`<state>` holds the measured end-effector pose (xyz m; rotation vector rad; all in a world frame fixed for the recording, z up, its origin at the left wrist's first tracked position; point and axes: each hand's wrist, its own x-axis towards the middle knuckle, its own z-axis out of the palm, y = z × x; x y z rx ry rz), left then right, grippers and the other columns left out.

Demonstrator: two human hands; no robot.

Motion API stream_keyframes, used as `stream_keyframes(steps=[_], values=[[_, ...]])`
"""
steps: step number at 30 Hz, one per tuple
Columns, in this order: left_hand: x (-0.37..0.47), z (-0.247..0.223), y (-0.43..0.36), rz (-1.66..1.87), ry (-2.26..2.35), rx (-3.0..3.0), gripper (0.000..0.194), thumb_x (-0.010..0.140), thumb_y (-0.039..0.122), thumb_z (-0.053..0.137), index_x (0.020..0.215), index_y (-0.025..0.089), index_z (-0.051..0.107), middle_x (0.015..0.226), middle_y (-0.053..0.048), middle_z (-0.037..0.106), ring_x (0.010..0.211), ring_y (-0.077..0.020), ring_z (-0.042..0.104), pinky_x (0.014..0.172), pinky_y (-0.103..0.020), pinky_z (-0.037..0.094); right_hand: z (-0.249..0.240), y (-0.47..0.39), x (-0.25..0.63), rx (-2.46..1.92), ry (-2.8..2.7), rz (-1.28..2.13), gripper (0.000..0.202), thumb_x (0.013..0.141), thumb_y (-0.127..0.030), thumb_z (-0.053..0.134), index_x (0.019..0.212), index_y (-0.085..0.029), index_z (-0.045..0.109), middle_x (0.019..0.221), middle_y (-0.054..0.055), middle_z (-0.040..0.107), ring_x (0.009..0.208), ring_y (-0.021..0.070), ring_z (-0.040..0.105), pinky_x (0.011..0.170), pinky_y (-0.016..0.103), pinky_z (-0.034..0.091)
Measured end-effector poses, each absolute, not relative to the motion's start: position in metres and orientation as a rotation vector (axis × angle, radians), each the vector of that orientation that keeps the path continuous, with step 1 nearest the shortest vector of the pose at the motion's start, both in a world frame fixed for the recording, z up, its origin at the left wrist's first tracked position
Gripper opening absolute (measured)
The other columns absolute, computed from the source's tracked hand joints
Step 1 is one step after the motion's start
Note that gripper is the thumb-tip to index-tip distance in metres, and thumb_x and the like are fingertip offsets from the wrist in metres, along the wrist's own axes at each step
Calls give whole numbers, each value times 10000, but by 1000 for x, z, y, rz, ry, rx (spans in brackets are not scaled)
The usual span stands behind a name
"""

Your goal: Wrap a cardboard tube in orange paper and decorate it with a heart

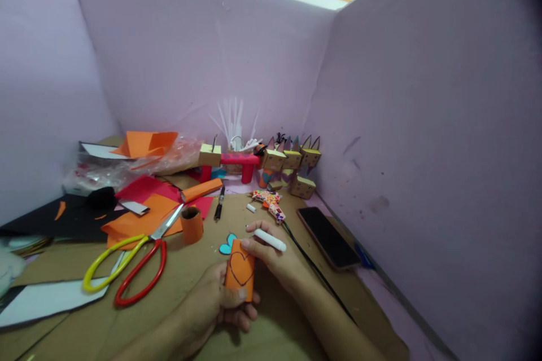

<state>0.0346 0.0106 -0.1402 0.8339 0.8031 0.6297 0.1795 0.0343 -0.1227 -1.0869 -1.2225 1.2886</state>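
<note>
Reaching in from the bottom edge, the left hand (212, 304) lies low over the tabletop (275, 338), palm turned inward, its grip closed around the lower end of an orange paper roll (240, 272) with the thumb pressed on the front. The roll stands nearly upright, just above the tabletop near its front middle, and a dark heart outline is drawn on its face. The right hand (271, 254) comes in from the lower right, forearm slanting across the cardboard; its fingertips touch the roll's top edge while its grip pinches a white marker (270, 240), which lies almost level and points right. A small blue paper heart (227, 245) lies just left of the roll's top. Farther left stand a shorter orange roll (192, 224) and red-and-yellow scissors (135, 262) on orange paper. A dark phone (328, 237) lies to the right, face up, screen blank. Along the back wall a clear holder of white sticks (232, 124) stands beside a row of cardboard box figures (292, 163). No writing is readable.
</note>
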Motion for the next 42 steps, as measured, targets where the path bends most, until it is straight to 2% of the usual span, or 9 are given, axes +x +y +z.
stream_keyframes(steps=[7,12,17,22,26,29,33,38,42], values=[[35,-135,10,608,848,844,411,586,202,695,915,123,461,692,-55,644,530,-130,603,466,-223,482,-124,33,181,-1081,-1212,1269,273,648,-322,671,837,-203,514,575,-78,432,522,90,385,484,200,316],[36,-131,8,585,846,839,392,670,224,657,964,132,414,694,-55,648,514,-128,604,453,-221,489,-120,29,178,-1069,-1221,1213,237,654,-301,667,810,-206,515,529,-91,422,478,82,375,460,194,316],[36,-131,7,576,871,823,321,707,166,600,960,130,406,648,-50,640,484,-126,602,422,-197,476,-120,32,177,-1083,-1257,1126,233,651,-302,684,810,-193,552,550,-76,478,501,96,447,475,204,370],[33,-130,11,598,874,757,245,727,135,569,918,118,416,671,-84,656,500,-130,615,450,-202,498,-116,26,190,-1103,-1147,866,293,772,-428,578,936,-186,597,772,24,644,731,165,600,676,287,469],[36,-130,14,596,914,729,186,745,102,535,902,115,435,672,-80,651,509,-127,621,467,-199,506,-121,4,189,-1024,-1004,816,436,841,-540,424,870,-176,662,532,-17,559,499,117,527,516,238,432],[40,-129,13,586,932,757,187,745,111,544,911,111,458,660,-56,630,499,-119,607,461,-196,502,-127,-7,178,-1087,-1064,835,351,811,-497,511,751,-177,642,469,-44,485,444,100,477,445,211,385],[42,-128,12,616,972,780,174,750,134,550,905,111,475,688,-51,622,521,-110,599,499,-213,518,-129,-8,171,-1147,-1108,798,225,773,-405,583,688,-199,553,469,-59,508,429,99,502,423,194,403],[42,-129,11,646,995,793,201,721,141,559,911,123,500,669,-31,611,514,-107,586,496,-226,519,-131,-13,171,-1124,-1210,754,151,734,-325,617,800,-191,640,614,-6,646,489,122,577,445,204,456],[43,-131,10,659,1022,803,206,682,185,602,861,129,518,660,-27,605,489,-108,577,470,-233,512,-131,-21,167,-1194,-1232,648,122,735,-299,608,728,-192,666,573,-10,653,466,113,581,424,183,436]])
